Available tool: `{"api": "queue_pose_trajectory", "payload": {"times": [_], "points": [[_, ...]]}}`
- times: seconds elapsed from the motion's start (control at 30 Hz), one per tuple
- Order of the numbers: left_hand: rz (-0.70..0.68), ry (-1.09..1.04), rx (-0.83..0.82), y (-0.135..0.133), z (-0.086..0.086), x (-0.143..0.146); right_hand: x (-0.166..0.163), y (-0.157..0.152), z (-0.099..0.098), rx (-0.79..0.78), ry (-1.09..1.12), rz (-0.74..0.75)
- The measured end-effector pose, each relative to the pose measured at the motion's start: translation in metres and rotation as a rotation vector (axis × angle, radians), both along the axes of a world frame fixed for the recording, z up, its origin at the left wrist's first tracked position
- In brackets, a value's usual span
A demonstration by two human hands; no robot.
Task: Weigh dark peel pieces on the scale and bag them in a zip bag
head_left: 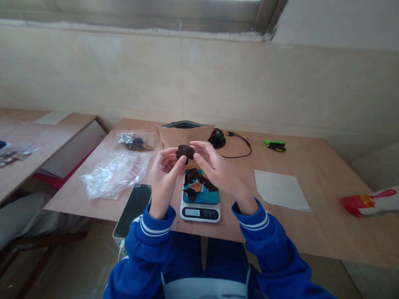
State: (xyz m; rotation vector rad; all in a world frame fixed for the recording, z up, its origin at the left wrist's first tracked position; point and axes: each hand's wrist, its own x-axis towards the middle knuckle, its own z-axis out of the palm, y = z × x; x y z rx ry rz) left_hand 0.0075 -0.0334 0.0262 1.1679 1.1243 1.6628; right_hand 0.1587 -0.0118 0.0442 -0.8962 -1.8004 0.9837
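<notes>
My left hand and my right hand are raised together above a small digital scale and both pinch one dark, shrivelled piece between their fingertips. Several similar dark and tan pieces lie on the scale's teal platform. Its display shows a reading. Behind my hands stands an open brown paper bag. Both sleeves are blue with white stripes.
Clear plastic zip bags lie left of the scale, one holding dark pieces. A black phone overhangs the table's front edge. A white paper sheet, a black cabled device, a green-handled tool and a red-and-white packet sit to the right.
</notes>
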Motion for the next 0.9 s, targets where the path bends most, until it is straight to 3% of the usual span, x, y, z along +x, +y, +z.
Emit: {"api": "queue_pose_trajectory", "payload": {"times": [0.1,0.23,0.33,0.4,0.5,0.67,0.9], "points": [[0.086,0.051,0.118,0.011,0.02,-0.014,0.019,-0.012,-0.011,-0.06,0.009,-0.133],[0.233,0.16,0.343,0.042,0.068,-0.035,0.045,-0.037,-0.028,-0.105,0.053,-0.378],[0.225,0.329,0.384,0.071,0.093,-0.043,0.059,-0.055,-0.039,-0.108,0.147,-0.538],[0.137,0.509,0.352,0.089,0.095,-0.043,0.067,-0.064,-0.044,-0.109,0.199,-0.635],[-0.028,0.745,0.307,0.106,0.081,-0.039,0.077,-0.072,-0.049,-0.109,0.226,-0.718],[-0.125,0.932,0.342,0.111,0.059,-0.039,0.088,-0.076,-0.057,-0.133,0.24,-0.763],[-0.181,0.975,0.302,0.096,0.072,-0.048,0.084,-0.074,-0.061,-0.178,0.251,-0.768]]}}
